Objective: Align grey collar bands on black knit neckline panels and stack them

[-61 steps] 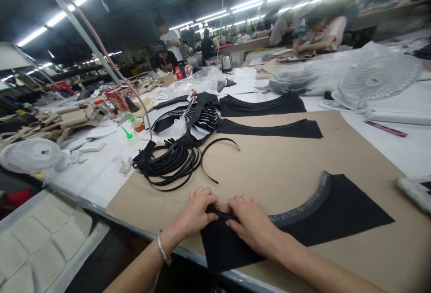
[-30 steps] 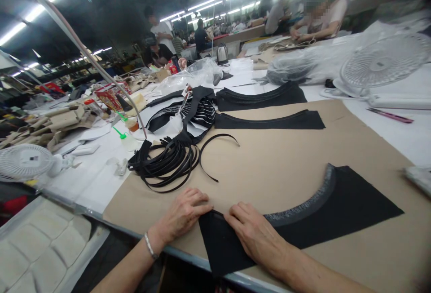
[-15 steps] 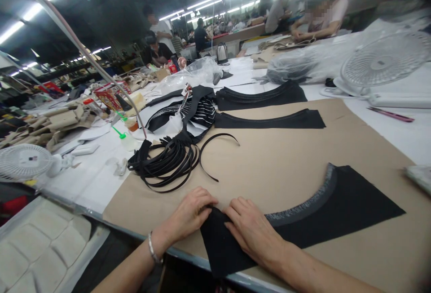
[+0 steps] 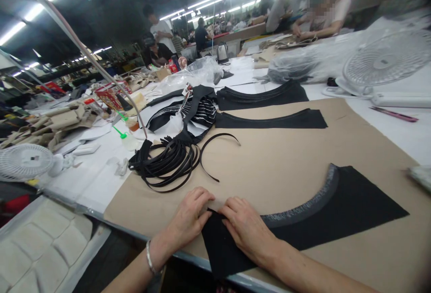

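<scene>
A black curved piece of material (image 4: 353,207) lies along the table's front edge, a folded grey band (image 4: 305,211) running along its inner curve. My left hand (image 4: 191,212), a bracelet on its wrist, pinches the upper edge near the piece's left end. Close beside it, my right hand (image 4: 247,225) rests over the same edge with fingers curled, thumb and fingertips pinching it. The bit of edge under the fingertips is partly hidden. Beyond my left hand lies a coil of narrow black strips (image 4: 168,162), with one loose strip (image 4: 205,147) curving away from it.
Brown paper (image 4: 269,162) covers the worktop. Farther back are more black curved pieces (image 4: 272,120), green-tipped bottles (image 4: 128,140) and plastic bags. White fans stand left (image 4: 28,160) and right (image 4: 384,64). A pink-handled cutter (image 4: 395,114) lies right. People work in the background.
My right hand has shifted slightly left along the edge of the black piece. My left hand stays at almost the same spot, still pinching.
</scene>
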`<state>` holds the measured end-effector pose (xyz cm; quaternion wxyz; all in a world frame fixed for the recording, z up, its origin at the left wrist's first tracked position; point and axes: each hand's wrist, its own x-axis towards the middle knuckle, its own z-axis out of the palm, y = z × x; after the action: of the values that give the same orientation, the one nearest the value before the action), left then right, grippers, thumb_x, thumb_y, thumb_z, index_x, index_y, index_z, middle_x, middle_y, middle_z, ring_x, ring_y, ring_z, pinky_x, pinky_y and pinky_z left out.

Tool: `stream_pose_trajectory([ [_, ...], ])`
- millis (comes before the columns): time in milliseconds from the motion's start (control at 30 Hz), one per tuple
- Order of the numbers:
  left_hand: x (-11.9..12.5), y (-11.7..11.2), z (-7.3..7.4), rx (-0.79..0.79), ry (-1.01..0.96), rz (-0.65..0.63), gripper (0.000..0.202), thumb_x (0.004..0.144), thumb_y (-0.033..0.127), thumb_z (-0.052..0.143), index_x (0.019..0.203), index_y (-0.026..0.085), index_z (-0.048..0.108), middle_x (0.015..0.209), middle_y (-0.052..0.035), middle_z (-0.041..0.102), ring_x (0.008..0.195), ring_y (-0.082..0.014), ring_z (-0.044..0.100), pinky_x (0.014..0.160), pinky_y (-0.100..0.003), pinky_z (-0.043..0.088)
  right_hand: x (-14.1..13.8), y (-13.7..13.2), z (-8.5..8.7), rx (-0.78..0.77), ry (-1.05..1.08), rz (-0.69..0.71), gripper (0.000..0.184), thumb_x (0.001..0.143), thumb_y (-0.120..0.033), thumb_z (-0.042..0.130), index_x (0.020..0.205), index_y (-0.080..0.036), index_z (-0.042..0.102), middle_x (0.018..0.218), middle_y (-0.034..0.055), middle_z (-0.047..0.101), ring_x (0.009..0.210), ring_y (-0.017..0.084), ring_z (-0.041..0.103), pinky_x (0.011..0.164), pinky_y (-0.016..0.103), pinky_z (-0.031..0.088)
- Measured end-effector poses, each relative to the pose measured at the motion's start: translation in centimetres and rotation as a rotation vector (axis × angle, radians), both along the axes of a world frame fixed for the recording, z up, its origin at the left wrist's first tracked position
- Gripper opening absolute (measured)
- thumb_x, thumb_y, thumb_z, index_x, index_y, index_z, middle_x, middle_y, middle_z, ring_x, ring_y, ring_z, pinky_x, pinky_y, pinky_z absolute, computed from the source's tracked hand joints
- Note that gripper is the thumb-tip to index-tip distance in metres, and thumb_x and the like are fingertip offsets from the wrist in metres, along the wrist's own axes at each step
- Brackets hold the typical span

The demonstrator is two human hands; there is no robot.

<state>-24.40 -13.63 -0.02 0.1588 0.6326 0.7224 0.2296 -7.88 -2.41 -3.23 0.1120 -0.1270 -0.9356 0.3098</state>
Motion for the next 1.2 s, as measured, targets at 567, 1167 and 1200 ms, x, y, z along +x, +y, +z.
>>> stream_pose_trajectory([
  [567,1.9,-4.5,-3.0,0.138,0.393,-0.047,0.039,0.091,0.008,0.038,0.125,0.017,0.055,0.105,-0.0105,0.062,0.098,-0.0225,0.056,0.085,-0.040,0.050,0.2,-0.9,-1.3,0.359,0.057,0.069,0.038,0.079,0.001,0.050,0.112,-0.017,0.057,0.096,0.0063,0.057,0.086,0.021,0.047,0.080,0.035,0.035],
  [1167,1.3,-5.2,-3.1,0.190,0.401,-0.001,0.037,0.092,0.008,0.040,0.125,0.016,0.055,0.111,-0.0101,0.064,0.103,-0.0231,0.056,0.089,-0.041,0.051,0.8,-1.4,-0.9,0.411,0.028,0.088,0.061,0.082,-0.002,0.050,0.140,-0.016,0.038,0.110,0.0084,0.061,0.099,0.023,0.050,0.090,0.044,0.031],
  [1200,1.3,-5.2,-3.1,0.194,0.400,-0.002,0.037,0.092,0.008,0.040,0.124,0.016,0.055,0.111,-0.0100,0.064,0.103,-0.0231,0.056,0.089,-0.041,0.051,0.7,-1.4,-0.9,0.408,0.026,0.090,0.060,0.082,-0.002,0.051,0.140,-0.015,0.039,0.111,0.0084,0.061,0.099,0.023,0.050,0.091,0.045,0.030],
])
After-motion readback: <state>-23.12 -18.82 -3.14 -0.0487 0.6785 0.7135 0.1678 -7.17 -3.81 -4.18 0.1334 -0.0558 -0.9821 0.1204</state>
